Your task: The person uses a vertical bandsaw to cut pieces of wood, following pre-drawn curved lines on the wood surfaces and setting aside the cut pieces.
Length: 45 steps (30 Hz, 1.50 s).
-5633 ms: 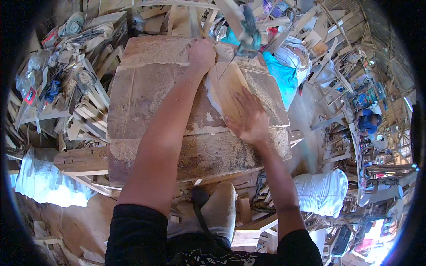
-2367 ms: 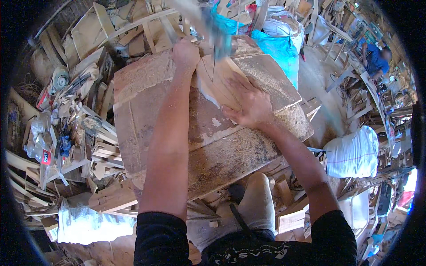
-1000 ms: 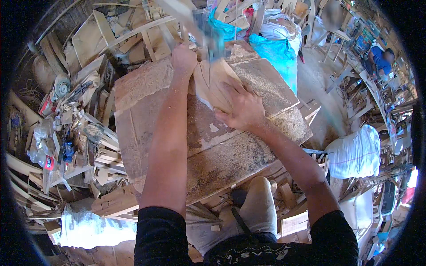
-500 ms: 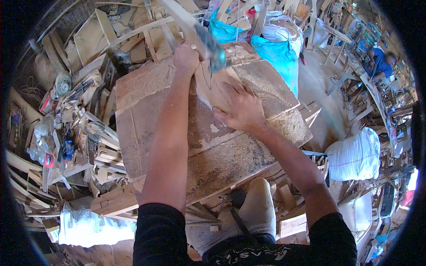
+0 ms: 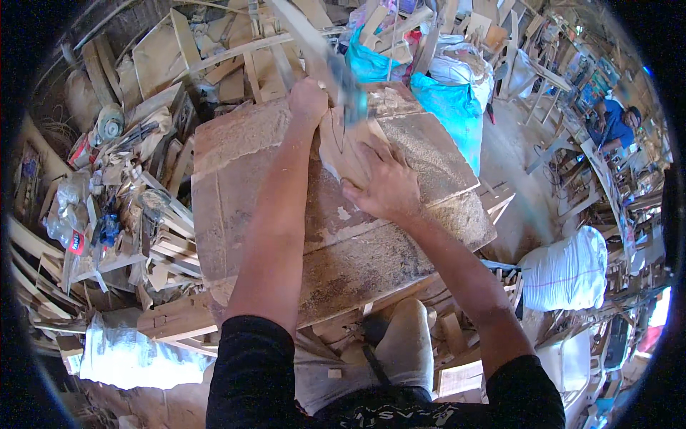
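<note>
A pale wooden board (image 5: pixel 336 148) with dark curved pencil lines lies on a large sawdust-covered wooden table (image 5: pixel 250 200). My left hand (image 5: pixel 309 100) is closed at the board's far left edge, its fingertips partly hidden. Flat on the board's right side, my right hand (image 5: pixel 389 184) has its fingers apart and its thumb toward the near edge. A blurred teal machine part (image 5: pixel 351 100) stands over the far end of the board, below a long pale bar (image 5: pixel 304 32). The part hides where it meets the wood.
Wood offcuts (image 5: pixel 175 247) crowd the left side. Bright blue sacks (image 5: pixel 454 111) stand behind the table, and a full white sack (image 5: pixel 564 270) sits at the right. A person in blue (image 5: pixel 616 125) is far right. A clear plastic bottle (image 5: pixel 66 225) lies among scraps.
The whole view has shifted slightly. Both hands and the board keep nearly the same places on the table, with no clear change of grip.
</note>
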Motion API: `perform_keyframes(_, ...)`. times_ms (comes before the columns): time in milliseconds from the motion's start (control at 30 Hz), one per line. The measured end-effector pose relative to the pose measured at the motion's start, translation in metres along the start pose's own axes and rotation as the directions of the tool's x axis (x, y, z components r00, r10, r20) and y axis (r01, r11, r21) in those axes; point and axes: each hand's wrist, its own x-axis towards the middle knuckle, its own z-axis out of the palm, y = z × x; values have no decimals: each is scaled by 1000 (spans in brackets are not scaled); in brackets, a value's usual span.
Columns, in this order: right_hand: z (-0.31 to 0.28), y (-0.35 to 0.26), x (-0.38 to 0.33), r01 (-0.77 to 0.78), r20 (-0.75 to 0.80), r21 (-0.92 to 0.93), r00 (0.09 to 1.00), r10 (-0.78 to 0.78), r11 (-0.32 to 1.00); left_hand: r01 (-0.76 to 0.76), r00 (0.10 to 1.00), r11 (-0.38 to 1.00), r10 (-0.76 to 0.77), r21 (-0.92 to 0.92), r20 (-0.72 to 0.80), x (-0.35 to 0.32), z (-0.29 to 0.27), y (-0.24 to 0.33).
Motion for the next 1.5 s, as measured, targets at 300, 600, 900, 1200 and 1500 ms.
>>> perform_keyframes(300,3,1,2,-32,10,-37,999,33,999,-5,998,998,9,-64,70,-1,-1,4)
perform_keyframes(600,-6,-11,3,-39,40,-15,998,40,999,-39,995,999,37,18,92,0,-2,-11)
perform_keyframes(900,-3,4,1,50,10,-46,999,-49,998,-119,986,985,132,-123,105,-87,-9,6)
perform_keyframes(1200,12,61,16,99,-18,167,995,-97,981,-173,970,984,179,-52,166,-89,-36,7)
perform_keyframes(1500,11,51,19,40,-23,197,999,-36,980,-75,988,958,109,-276,107,-90,-40,13)
